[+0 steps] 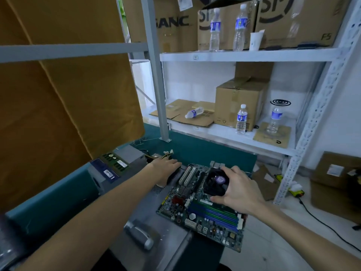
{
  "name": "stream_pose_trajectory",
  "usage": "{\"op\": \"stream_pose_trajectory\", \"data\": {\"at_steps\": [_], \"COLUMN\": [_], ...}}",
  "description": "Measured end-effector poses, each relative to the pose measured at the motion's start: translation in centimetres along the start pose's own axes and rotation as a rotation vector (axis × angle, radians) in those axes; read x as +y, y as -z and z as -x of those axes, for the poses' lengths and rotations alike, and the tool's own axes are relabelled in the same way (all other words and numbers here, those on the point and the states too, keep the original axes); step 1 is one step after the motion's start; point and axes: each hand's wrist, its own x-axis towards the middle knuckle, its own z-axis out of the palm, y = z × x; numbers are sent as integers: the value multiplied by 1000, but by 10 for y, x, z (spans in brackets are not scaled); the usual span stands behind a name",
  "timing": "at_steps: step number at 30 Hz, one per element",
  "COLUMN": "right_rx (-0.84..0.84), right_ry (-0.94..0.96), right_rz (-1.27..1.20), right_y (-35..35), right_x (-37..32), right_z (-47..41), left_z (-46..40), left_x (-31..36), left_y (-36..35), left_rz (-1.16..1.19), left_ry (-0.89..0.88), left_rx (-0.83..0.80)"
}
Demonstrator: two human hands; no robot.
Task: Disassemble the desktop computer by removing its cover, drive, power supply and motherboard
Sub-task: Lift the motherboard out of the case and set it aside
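— Teal-covered workbench (48, 194), storage room: what lies nearest the camera?

— A grey sheet-metal computer cover with a silver handle (140, 234) lies flat at the bench's near edge. On it sits the green motherboard (205, 210), out of the case, its near corner hanging past the cover's edge. Blue and green memory slots run along its right side.

— And the hands?

— The right hand (240, 190) grips the black square cooler fan (215, 181) on the board, fingers spread and curled around its rim, thumb at the near corner. The left hand (166, 169) reaches past the board's far left edge, fingers straight and together, resting on a dark object there (what it is cannot be told).

— Further back?

— A grey metal power supply box (115, 169) stands on the bench to the left, with memory sticks lying on top and yellow wiring at its far end. Beyond it rises white metal shelving (244, 55) holding brown cardboard boxes (240, 102) and several clear plastic water bottles (241, 119), one lying on its side. A brown curtain (58, 94) hangs at left.
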Motion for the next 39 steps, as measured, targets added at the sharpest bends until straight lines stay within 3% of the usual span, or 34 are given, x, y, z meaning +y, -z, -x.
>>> {"op": "stream_pose_trajectory", "data": {"at_steps": [6, 23, 39], "right_rx": [-4, 0, 56], "right_ry": [39, 46, 25], "right_rz": [31, 33, 63], "right_y": [-8, -19, -43], "right_x": [-11, -41, -85], "right_z": [-1, 6, -1], "left_z": [-25, -23, -10], "left_x": [-4, -18, -16], "left_y": [2, 4, 8], "left_rz": [-75, -181, -14], "left_ry": [50, -26, -10], "left_rx": [-137, 5, -23]}}
